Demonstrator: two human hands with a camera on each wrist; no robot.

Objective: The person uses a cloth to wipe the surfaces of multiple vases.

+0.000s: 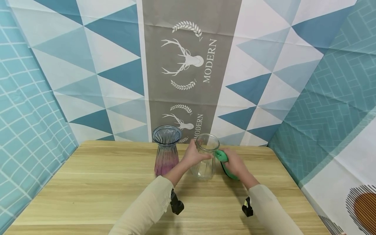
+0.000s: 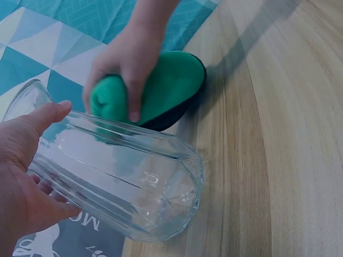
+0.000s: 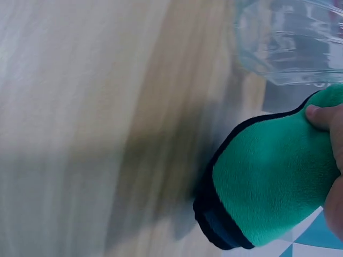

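A clear ribbed glass vase (image 1: 205,168) stands upright at the back of the wooden table. My left hand (image 1: 194,156) grips it just under the rim, thumb and fingers spread around the near side, as the left wrist view also shows on the glass (image 2: 128,171). Beside it on the right, my right hand (image 1: 235,161) holds a bunched green cloth (image 3: 273,171) with dark edging. The cloth's upper end is close to the vase wall; whether they touch I cannot tell. Lower down, the cloth hangs loose near the tabletop.
Left of the clear vase stands a second ribbed glass vase (image 1: 166,155), blue at the rim and pink-purple below. The wooden table (image 1: 88,195) ends at a patterned curtain (image 1: 117,75) behind. Black wrist cameras sit under both sleeves.
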